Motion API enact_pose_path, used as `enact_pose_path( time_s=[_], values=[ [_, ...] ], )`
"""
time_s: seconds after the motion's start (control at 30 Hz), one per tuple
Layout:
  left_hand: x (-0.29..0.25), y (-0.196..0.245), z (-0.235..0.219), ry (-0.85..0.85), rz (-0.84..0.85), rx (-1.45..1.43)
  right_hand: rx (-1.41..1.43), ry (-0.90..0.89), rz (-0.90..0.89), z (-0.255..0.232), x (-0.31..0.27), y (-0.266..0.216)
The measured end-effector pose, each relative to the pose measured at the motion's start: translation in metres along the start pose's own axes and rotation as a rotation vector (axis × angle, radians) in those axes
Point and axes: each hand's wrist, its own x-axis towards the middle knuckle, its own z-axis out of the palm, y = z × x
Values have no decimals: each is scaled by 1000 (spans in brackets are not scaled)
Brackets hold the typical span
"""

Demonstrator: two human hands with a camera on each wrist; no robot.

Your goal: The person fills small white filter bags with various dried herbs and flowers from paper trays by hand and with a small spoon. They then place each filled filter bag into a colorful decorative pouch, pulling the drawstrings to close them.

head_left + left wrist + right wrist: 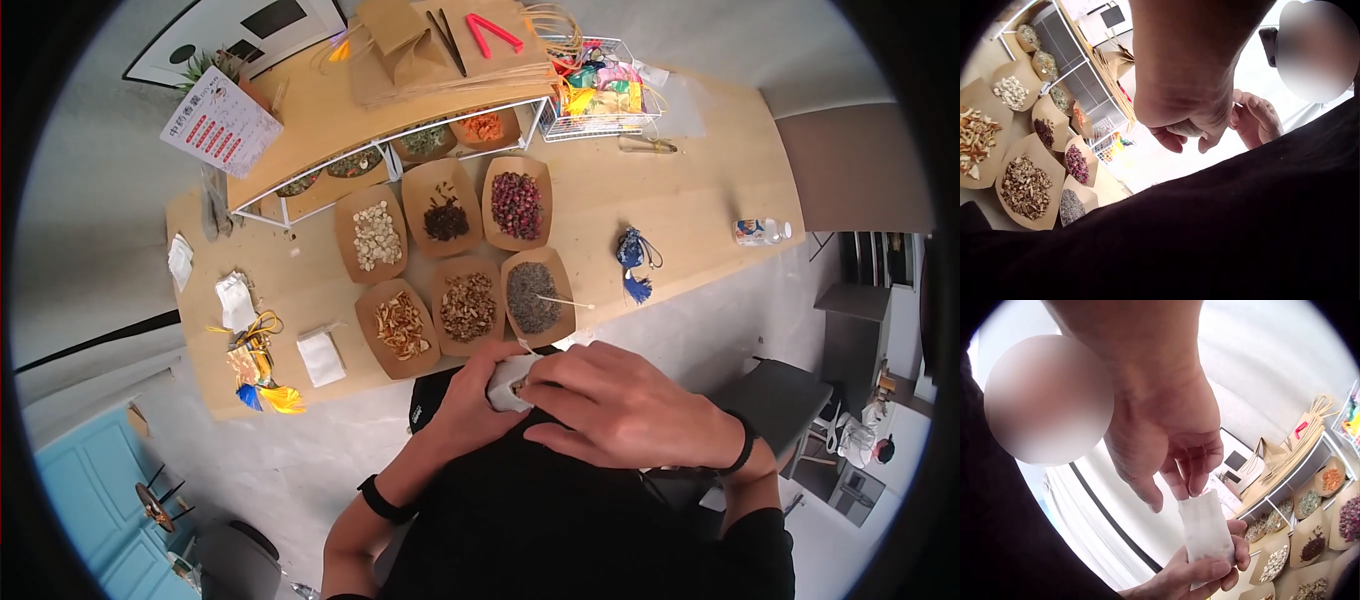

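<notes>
Close to my body, my left hand holds a small white pouch upright, thumb in front and fingers curled behind. A thin white string shows near the pouch's mouth in the head view. From above, my right hand reaches to that mouth, fingertips right at the upper edge and thumb standing apart from them. Just beyond the hands lie paper trays of dried purple-grey buds, brown chopped pieces and dried slices. What lies inside the pouch is hidden.
Farther trays hold white pieces, dark cloves and rosebuds. A shelf carries paper bags behind them. A wire basket, blue tasselled pouch, bottle and white packets stand around the table.
</notes>
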Motion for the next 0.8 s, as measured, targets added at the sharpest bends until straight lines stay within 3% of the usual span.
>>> enact_pose_path(
  time_s=[0.17,0.23,0.37,0.57,0.67,0.73,0.77,0.8],
  values=[
    [-4,1,-4,-60,-13,63,8,-154,28,7,-4,6],
    [-8,-4,-5,-72,6,90,4,-359,59,8,-7,10],
    [-15,-8,-7,-107,-87,79,-5,-325,39,16,-9,10],
    [-26,-15,-18,-113,-44,165,-17,-238,-54,12,-12,4],
    [-32,-22,-24,-53,-101,172,128,-87,63,0,-23,12],
    [-36,-30,-27,93,-142,321,101,112,304,0,-39,30],
    [-35,-40,-30,84,-145,328,106,208,401,4,-48,38],
    [-33,-53,-35,73,-311,367,136,209,531,10,-59,46]
  ],
)
